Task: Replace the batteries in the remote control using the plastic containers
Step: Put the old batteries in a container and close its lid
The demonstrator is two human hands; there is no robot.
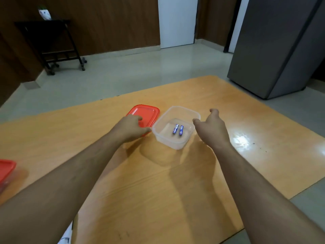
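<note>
A clear plastic container [173, 144] stands open on the orange wooden table [158, 191]. Two blue batteries [178, 129] lie side by side on its floor. Its red lid [146, 112] lies just left of it, touching its rim. My left hand [130, 128] grips the lid's near edge, fingers on top and thumb along the edge. Beside the container's right rim my right hand [212, 128] hovers with fingers spread, holding nothing. No remote control is in view.
A second red-lidded container [5, 169] pokes in at the table's left edge. Beyond the table are a grey refrigerator [274, 50] at the right, a black wheeled cart [52, 43] at the back left and a white door [177, 22].
</note>
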